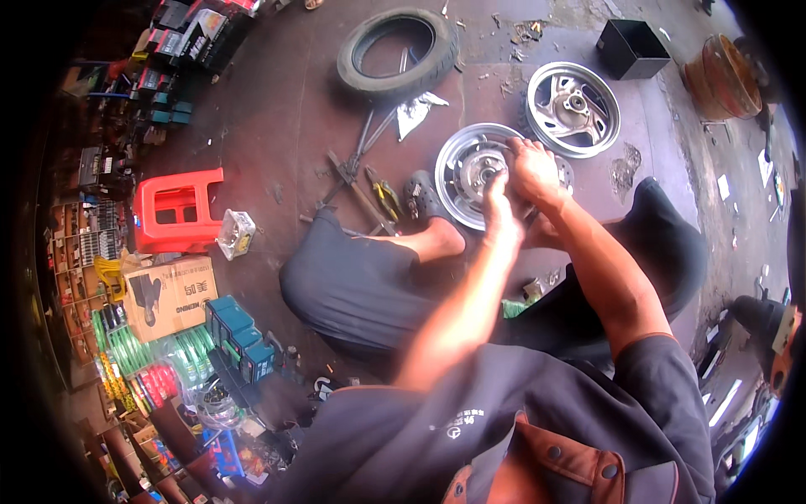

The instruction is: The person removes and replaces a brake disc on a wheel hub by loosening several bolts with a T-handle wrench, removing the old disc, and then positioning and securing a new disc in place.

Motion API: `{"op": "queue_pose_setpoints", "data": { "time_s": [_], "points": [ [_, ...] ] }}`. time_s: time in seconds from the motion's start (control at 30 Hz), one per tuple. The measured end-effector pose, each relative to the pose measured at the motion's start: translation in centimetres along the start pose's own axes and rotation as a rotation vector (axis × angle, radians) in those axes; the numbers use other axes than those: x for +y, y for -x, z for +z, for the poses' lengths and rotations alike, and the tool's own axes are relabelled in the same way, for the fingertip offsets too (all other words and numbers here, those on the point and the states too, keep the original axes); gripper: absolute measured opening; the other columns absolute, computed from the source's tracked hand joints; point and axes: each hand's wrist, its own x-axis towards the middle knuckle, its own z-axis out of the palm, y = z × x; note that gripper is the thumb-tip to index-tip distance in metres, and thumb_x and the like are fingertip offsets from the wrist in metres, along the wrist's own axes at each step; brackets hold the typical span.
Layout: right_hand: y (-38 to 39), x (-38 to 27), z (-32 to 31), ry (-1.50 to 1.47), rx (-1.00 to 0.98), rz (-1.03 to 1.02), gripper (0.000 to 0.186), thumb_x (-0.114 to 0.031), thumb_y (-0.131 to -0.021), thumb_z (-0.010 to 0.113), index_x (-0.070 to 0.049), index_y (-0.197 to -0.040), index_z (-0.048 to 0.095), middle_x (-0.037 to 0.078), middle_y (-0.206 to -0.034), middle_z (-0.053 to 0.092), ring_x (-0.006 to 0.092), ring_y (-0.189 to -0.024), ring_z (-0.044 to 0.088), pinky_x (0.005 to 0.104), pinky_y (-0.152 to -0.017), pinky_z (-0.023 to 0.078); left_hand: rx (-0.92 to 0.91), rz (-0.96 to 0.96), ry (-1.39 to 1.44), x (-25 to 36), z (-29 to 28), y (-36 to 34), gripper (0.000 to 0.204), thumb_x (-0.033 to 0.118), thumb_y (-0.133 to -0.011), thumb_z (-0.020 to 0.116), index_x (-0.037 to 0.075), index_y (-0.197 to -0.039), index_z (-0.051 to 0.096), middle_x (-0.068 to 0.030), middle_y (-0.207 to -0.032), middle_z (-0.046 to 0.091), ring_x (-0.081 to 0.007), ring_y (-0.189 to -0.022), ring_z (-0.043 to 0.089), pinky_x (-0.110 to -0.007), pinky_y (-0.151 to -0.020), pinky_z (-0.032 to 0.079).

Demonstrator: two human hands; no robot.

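A silver wheel rim point(447, 178) lies on the floor between my feet, its hub facing up. My right hand point(535, 174) is over the rim's right side with its fingers curled down; what they close on is hidden. Just left of it and nearer to me, my left hand point(501, 210) reaches to the hub, thumb pointing away from me. Its other fingers are hidden. Beyond my right wrist a grey metal edge point(565, 173) shows. A second silver rim point(573, 110) lies just past the first, to the right.
A black tyre point(399, 55) lies farther off, near a metal bar point(363, 186) and yellow-handled pliers point(384, 198). At left are a red stool point(179, 210), a cardboard box point(170, 298) and teal boxes point(239, 338). A black bin point(631, 50) stands far right.
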Motion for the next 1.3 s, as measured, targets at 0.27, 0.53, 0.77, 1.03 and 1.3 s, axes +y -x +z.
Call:
{"op": "queue_pose_setpoints", "data": {
  "time_s": [0.27,0.53,0.77,1.03,1.3],
  "points": [
    [0.8,1.6,1.5,-0.643,0.057,0.571,0.052,-0.035,-0.095,0.046,0.005,-0.128,0.05,0.031,-0.116,0.059,0.0429,-0.112,0.056,0.0458,-0.094,0.044,0.297,0.228,0.226,-2.1,-0.9,-4.9,0.019,0.017,-0.086,0.058,0.004,-0.098,0.053,-0.0101,-0.09,0.054,-0.0254,-0.09,0.058,-0.038,-0.079,0.049],
    [0.3,8.2,7.1,-1.208,0.006,1.065,0.056,-0.032,-0.088,0.06,0.007,-0.127,0.051,0.024,-0.111,0.062,0.0317,-0.094,0.061,0.0427,-0.078,0.049,0.418,-0.072,-0.235,0.8,-0.2,-3.8,0.011,0.009,-0.079,0.053,0.006,-0.07,0.047,-0.0076,-0.061,0.048,-0.0208,-0.051,0.051,-0.04,-0.044,0.046],
    [0.3,6.7,11.4,-1.42,-0.135,0.953,0.05,-0.031,-0.09,0.06,0.003,-0.126,0.055,0.018,-0.112,0.064,0.0264,-0.099,0.061,0.0368,-0.085,0.047,0.391,-0.149,-0.518,3.0,-0.6,-3.1,0.008,0.013,-0.083,0.053,0.007,-0.077,0.05,-0.0053,-0.064,0.047,-0.0186,-0.055,0.05,-0.042,-0.056,0.044],
    [0.5,5.2,13.8,-1.317,0.037,0.887,0.059,-0.035,-0.094,0.057,0.007,-0.134,0.049,0.023,-0.124,0.061,0.0264,-0.115,0.058,0.0324,-0.096,0.044,0.404,-0.163,-0.621,4.3,0.1,-2.9,0.005,0.008,-0.083,0.052,0.005,-0.08,0.052,-0.0067,-0.067,0.048,-0.0198,-0.051,0.05,-0.041,-0.047,0.046],
    [0.7,5.1,13.5,-1.234,0.037,0.782,0.06,-0.037,-0.091,0.056,0.007,-0.132,0.051,0.025,-0.125,0.06,0.0308,-0.118,0.057,0.0345,-0.1,0.041,0.376,-0.022,-0.342,3.1,1.4,0.5,0.011,0.017,-0.086,0.059,0.009,-0.088,0.052,-0.0036,-0.071,0.05,-0.0193,-0.062,0.051,-0.041,-0.064,0.045]
  ]
}}
